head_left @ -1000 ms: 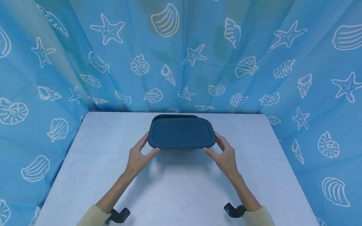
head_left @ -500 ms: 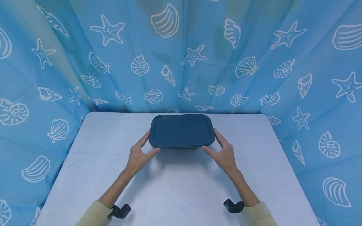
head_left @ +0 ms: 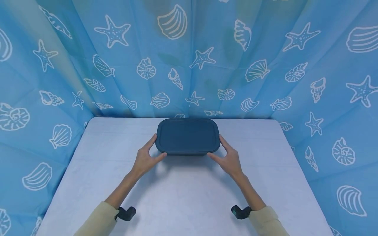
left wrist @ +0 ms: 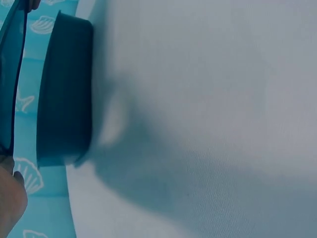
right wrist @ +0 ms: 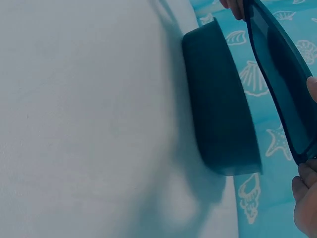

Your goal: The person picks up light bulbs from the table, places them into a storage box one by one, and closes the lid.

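A dark blue rectangular lid [head_left: 187,135] with rounded corners is held flat between both hands at the far side of the table. My left hand [head_left: 144,161] pinches its left end, thumb at the near edge. The right hand [head_left: 230,160] grips the opposite end the same way. Beneath it a deep, dark container [left wrist: 67,94] stands on the table, mostly covered by the lid in the head view. Both wrist views show a gap between the lid and the container's rim, and the right wrist view reveals the lid's recessed underside.
A white-covered table [head_left: 189,196] spreads in front of the person, its back edge just behind the container. Blue curtains [head_left: 189,59] with white shell and starfish prints hang behind and at both sides. Each wrist wears a small black camera mount.
Both hands have shifted the lid away from the person and slightly left, and it looks lower. The container's back rim, visible a second ago, is now covered by the lid in the head view.
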Action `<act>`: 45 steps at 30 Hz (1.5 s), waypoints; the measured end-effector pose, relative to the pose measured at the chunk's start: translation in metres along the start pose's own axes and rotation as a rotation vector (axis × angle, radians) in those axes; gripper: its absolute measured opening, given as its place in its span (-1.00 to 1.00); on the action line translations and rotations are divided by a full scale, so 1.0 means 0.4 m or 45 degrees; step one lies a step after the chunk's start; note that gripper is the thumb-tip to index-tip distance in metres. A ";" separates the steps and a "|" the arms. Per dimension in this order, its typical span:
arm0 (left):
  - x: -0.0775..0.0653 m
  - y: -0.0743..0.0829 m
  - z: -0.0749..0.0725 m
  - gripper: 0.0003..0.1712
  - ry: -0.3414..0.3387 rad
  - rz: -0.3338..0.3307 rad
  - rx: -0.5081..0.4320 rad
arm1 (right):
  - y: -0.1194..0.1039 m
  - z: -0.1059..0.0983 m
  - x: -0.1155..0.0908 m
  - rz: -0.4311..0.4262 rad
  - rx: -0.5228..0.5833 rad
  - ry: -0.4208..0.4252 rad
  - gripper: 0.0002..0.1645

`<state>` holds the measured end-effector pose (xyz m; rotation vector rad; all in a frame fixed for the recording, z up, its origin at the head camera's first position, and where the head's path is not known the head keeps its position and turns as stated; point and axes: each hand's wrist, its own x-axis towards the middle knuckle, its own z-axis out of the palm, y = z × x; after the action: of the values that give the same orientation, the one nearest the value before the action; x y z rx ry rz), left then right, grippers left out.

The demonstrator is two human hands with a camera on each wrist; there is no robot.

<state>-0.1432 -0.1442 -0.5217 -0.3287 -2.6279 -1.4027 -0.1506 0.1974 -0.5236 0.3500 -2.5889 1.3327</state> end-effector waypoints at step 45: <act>0.042 -0.074 0.040 0.17 -0.101 -0.107 0.005 | 0.082 0.065 0.030 0.130 -0.014 -0.156 0.13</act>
<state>-0.1675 -0.1445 -0.5504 -0.2818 -2.7381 -1.4384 -0.1738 0.1933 -0.5603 0.3108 -2.7478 1.3698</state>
